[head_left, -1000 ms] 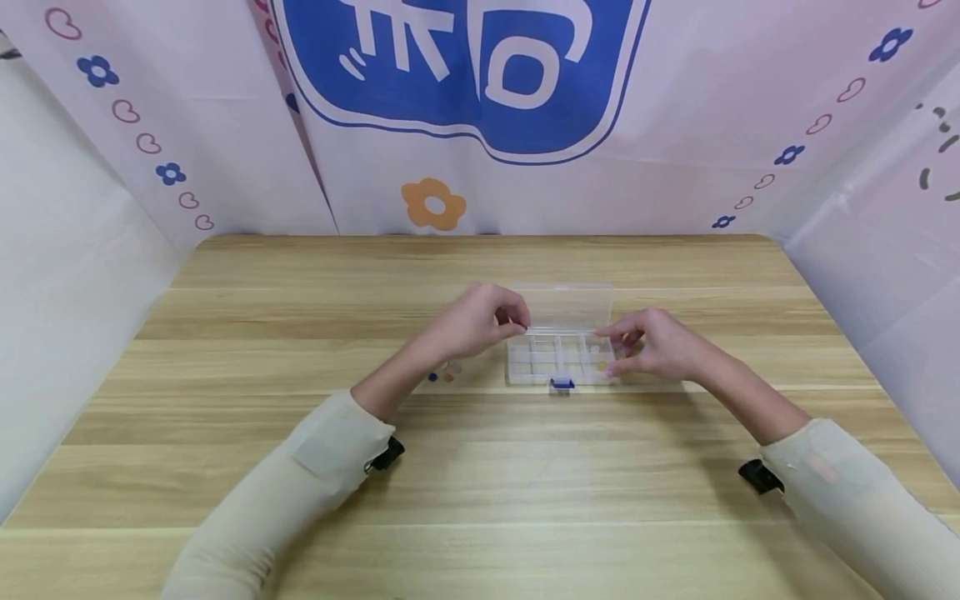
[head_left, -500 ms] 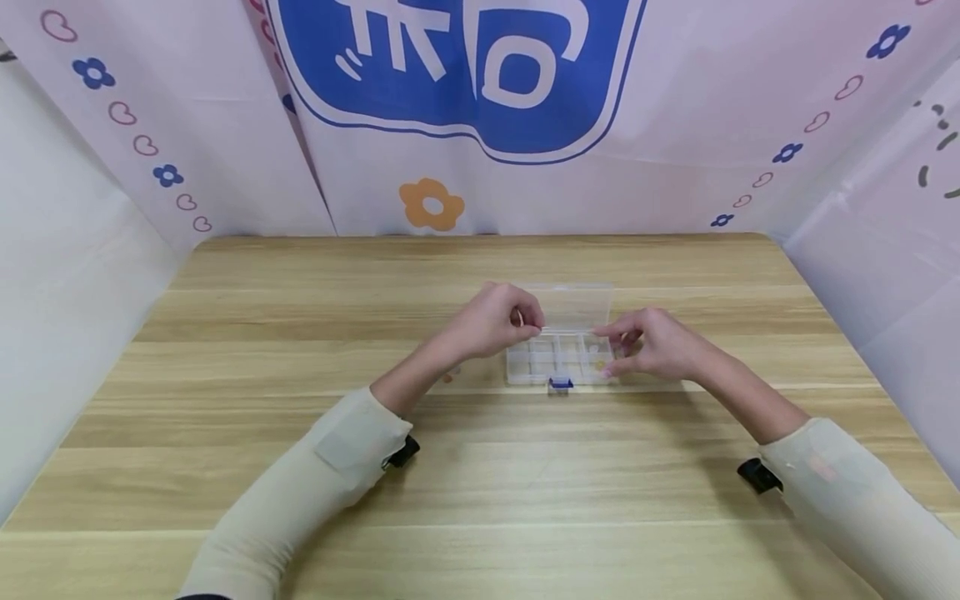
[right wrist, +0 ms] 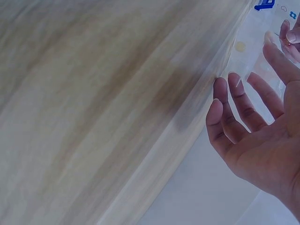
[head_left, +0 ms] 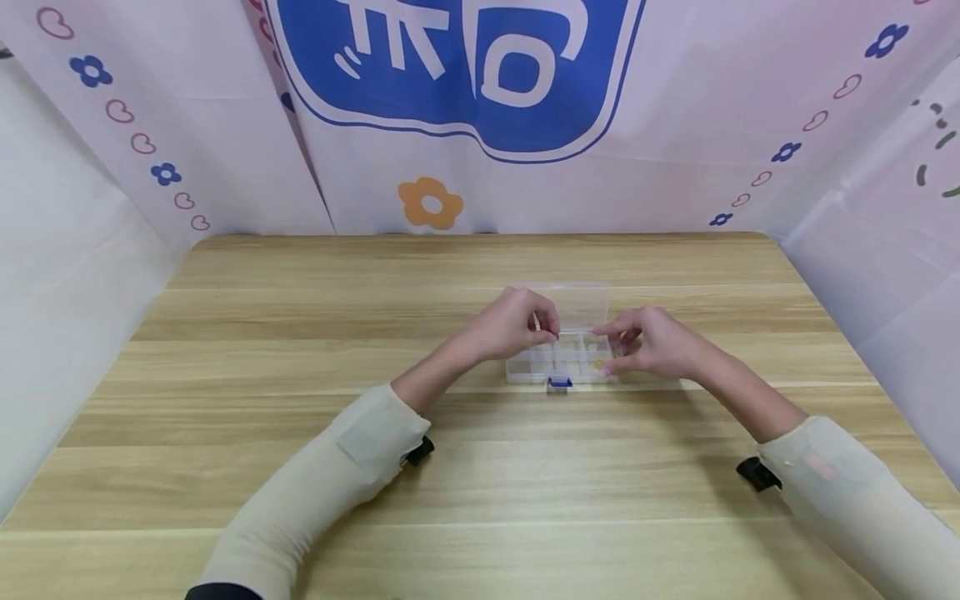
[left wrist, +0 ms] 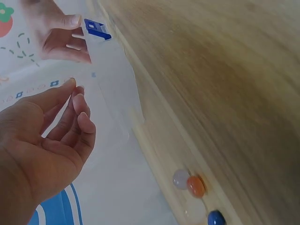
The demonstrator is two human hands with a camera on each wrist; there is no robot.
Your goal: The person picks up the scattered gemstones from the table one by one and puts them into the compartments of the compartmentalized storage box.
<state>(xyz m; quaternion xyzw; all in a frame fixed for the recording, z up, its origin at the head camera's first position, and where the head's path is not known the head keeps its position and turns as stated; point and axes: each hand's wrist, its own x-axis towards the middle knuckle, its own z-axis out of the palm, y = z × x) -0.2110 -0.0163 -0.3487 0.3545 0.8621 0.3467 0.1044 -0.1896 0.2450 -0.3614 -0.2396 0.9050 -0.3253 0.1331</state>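
Observation:
A clear plastic compartment box [head_left: 520,369] lies with its lid [head_left: 588,302] raised at the back and a blue latch [head_left: 559,382] in front. My right hand [head_left: 651,343] holds its right end, thumb toward the front corner, fingers toward the back. A yellow bead [head_left: 600,364] rests in the front right compartment; something pale is behind it. Over the box's back middle, my left hand [head_left: 517,323] pinches a tiny bead between thumb and forefinger. The fingertips mostly cover it; a reddish speck [right wrist: 287,43] shows there in the right wrist view.
In the left wrist view, an orange bead [left wrist: 196,186], a greyish bead [left wrist: 181,179], a clear one [left wrist: 195,211] and a blue one [left wrist: 216,218] lie on the wooden table [head_left: 480,492]. A printed cloth [head_left: 540,196] hangs behind the table.
My left hand has shifted rightward along the back of the box, from its left end to the middle, still pinching. My right hand stays at the box's right end.

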